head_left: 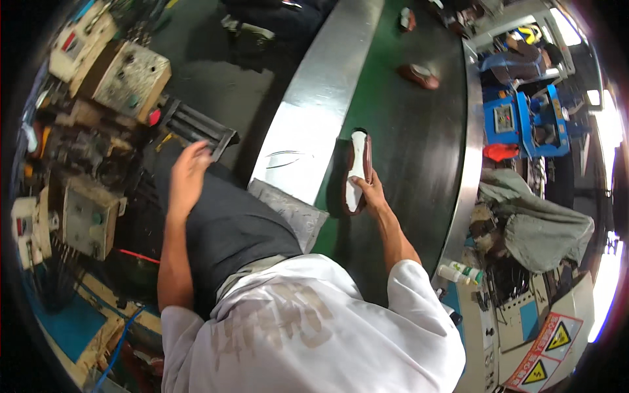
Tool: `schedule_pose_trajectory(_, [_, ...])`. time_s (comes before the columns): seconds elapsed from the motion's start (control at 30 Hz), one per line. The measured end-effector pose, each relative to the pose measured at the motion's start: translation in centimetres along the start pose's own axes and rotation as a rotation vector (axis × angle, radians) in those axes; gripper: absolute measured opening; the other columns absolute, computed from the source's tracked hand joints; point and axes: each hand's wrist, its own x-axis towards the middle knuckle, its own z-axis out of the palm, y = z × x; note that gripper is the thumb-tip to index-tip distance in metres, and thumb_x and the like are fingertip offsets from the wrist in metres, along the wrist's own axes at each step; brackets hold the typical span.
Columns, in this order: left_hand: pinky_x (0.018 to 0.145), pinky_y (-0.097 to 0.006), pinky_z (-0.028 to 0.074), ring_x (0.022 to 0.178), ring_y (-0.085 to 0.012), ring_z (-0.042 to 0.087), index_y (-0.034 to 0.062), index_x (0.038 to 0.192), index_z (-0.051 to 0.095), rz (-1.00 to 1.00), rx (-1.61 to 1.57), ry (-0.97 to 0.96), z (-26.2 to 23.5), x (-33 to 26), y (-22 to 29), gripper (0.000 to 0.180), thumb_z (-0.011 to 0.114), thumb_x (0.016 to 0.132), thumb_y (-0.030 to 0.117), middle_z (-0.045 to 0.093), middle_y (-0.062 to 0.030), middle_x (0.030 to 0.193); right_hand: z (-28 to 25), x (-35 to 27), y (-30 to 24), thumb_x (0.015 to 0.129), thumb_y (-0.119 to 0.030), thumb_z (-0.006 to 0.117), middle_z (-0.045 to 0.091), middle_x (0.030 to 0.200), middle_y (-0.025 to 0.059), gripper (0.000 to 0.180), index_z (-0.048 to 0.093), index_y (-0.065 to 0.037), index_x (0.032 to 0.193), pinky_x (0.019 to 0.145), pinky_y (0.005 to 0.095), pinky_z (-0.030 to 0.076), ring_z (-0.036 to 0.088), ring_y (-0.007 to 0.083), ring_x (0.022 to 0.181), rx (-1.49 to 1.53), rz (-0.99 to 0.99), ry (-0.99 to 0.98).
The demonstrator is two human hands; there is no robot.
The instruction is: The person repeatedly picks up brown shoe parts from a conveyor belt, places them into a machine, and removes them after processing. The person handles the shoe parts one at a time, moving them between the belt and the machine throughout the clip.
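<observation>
My right hand (371,190) grips a brown shoe upper (367,154) by its near end, thumb pressed on the white sole side. The shoe upper is held sole side up over the dark green conveyor belt (400,203), its long side pointing away from me. My left hand (190,173) is raised above my thigh, beside a black metal bracket (196,128) on the machine at the left. Its fingers are loosely bent and slightly blurred, and nothing shows in them. Whether it touches the bracket I cannot tell.
Further along the belt lie another brown shoe (419,76) and a smaller-looking one (407,19). A shiny metal edge (314,98) borders the belt. Machine control boxes (128,78) stand at the left. At the right are a blue machine (524,121), a grey cloth (540,223) and a bottle (453,274).
</observation>
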Motion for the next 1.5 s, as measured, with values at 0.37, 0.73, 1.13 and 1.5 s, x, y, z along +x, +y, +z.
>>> schedule_pose_trajectory(0.37, [0.094, -0.037, 0.059, 0.114, -0.0366, 0.072, 0.0007, 0.127, 0.074, 0.567, 0.386, 0.442, -4.4, -3.4, 9.3, 0.031, 0.068, 0.097, -0.001, 0.071, -0.0204, 0.123, 30.9, -8.2, -16.8, 0.088, -0.014, 0.085, 0.051, 0.16, 0.0164, 0.1, 0.027, -0.005, 0.169, 0.121, 0.0392, 0.04, 0.051, 0.0269, 0.146, -0.324, -0.636, -0.819])
schedule_pose_trajectory(0.73, [0.124, -0.045, 0.039, 0.15, -0.0381, 0.048, 0.0002, 0.161, 0.042, 0.317, 0.263, 0.434, -5.9, -15.2, 7.7, 0.101, 0.094, 0.074, 0.015, 0.047, -0.0229, 0.161, 41.6, -10.3, -9.7, 0.086, -0.006, 0.083, 0.055, 0.149, 0.0296, 0.105, 0.018, -0.001, 0.169, 0.112, 0.0474, 0.049, 0.059, 0.0449, 0.135, -0.326, -0.78, -0.928])
schedule_pose_trajectory(1.13, [0.117, -0.045, 0.045, 0.137, -0.0353, 0.059, 0.0037, 0.135, 0.059, 0.44, 0.324, 0.268, -4.9, -11.9, 7.5, 0.07, 0.081, 0.07, -0.005, 0.062, -0.0183, 0.141, 40.3, -11.5, -11.4, 0.085, -0.009, 0.085, 0.055, 0.15, 0.0273, 0.106, 0.019, -0.003, 0.169, 0.114, 0.0465, 0.048, 0.058, 0.0443, 0.137, -0.064, -0.469, -0.939])
schedule_pose_trajectory(1.5, [0.115, -0.039, 0.045, 0.135, -0.0224, 0.055, 0.0032, 0.151, 0.053, 0.255, -0.493, 0.096, -8.1, -9.3, 10.3, 0.072, 0.081, 0.085, 0.014, 0.057, -0.0114, 0.142, 38.6, -9.9, -15.2, 0.084, -0.012, 0.086, 0.055, 0.153, 0.0243, 0.112, 0.017, -0.008, 0.172, 0.117, 0.0438, 0.046, 0.056, 0.0418, 0.142, -0.32, -0.585, -1.035])
